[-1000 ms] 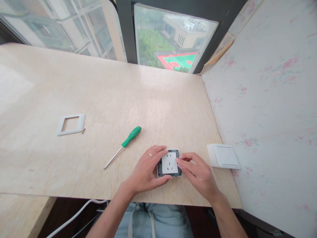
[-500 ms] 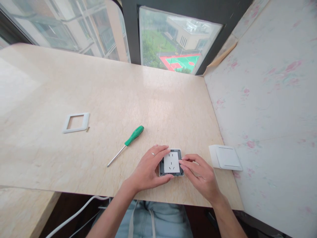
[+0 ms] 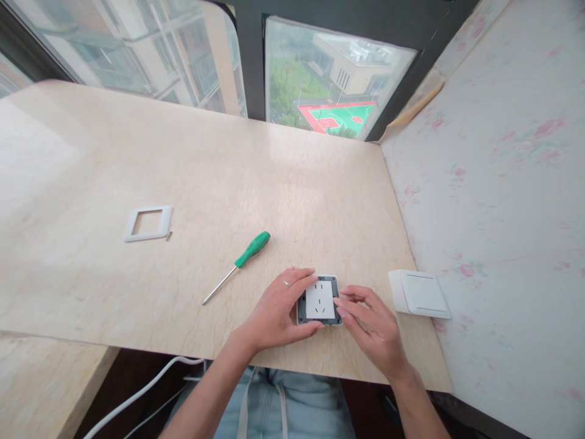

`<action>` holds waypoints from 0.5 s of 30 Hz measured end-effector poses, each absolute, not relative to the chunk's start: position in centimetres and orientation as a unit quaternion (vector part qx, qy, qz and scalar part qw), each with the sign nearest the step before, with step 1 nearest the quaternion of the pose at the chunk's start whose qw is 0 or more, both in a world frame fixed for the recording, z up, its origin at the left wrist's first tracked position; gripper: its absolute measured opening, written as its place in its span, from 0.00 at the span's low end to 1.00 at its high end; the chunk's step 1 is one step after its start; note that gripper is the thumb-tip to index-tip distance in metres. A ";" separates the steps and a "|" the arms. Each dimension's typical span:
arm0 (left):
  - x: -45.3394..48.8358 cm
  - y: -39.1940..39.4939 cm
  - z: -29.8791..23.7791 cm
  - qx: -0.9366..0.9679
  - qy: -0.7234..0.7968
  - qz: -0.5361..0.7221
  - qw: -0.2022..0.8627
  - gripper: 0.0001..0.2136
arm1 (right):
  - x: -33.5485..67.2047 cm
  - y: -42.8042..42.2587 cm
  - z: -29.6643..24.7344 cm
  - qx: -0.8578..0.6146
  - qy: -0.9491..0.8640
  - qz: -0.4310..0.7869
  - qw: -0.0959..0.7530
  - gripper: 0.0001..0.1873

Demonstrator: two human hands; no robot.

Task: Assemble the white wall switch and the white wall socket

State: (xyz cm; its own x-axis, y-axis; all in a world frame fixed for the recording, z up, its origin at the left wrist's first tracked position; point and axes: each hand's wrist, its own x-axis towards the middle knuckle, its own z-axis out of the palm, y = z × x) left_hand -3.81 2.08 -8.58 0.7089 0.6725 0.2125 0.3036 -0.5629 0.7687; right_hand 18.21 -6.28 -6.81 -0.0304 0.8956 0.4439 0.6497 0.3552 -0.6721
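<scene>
The beige marbled counter (image 3: pixel 237 164) before me carries a white frame (image 3: pixel 148 223) far left, a tiny screw (image 3: pixel 169 235) just beside it, a green-handled screwdriver (image 3: pixel 237 266) midway, a socket (image 3: pixel 319 300) near my edge, and a white switch (image 3: pixel 420 294) at the right edge.

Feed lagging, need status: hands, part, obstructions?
Left hand grips grey-framed white square plastic socket flat on beige marble-look tabletop. Right hand touches its right edge. Green-handled metal screwdriver and white plastic wall switch lie apart, either side.
</scene>
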 end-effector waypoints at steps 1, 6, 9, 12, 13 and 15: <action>-3.8 2.1 -8.6 0.847 0.288 0.251 0.369 0.34 | 18.2 -6.3 -6.9 -0.551 -0.701 0.145 0.429 0.16; -3.8 2.1 -8.6 0.846 0.287 0.256 0.369 0.34 | 18.2 -6.3 -7.3 -0.559 -0.692 0.153 0.429 0.16; -3.8 2.0 -8.6 0.846 0.286 0.258 0.368 0.34 | 18.2 -6.2 -7.4 -0.559 -0.692 0.156 0.429 0.16; -3.8 2.0 -8.6 0.846 0.286 0.257 0.369 0.34 | 18.2 -6.2 -7.3 -0.561 -0.688 0.149 0.436 0.16; -3.8 2.1 -8.6 0.846 0.286 0.255 0.371 0.34 | 18.2 -6.2 -7.2 -0.561 -0.686 0.144 0.440 0.17; -3.9 2.1 -8.5 0.844 0.289 0.250 0.375 0.34 | 18.2 -6.3 -7.2 -0.564 -0.680 0.137 0.447 0.16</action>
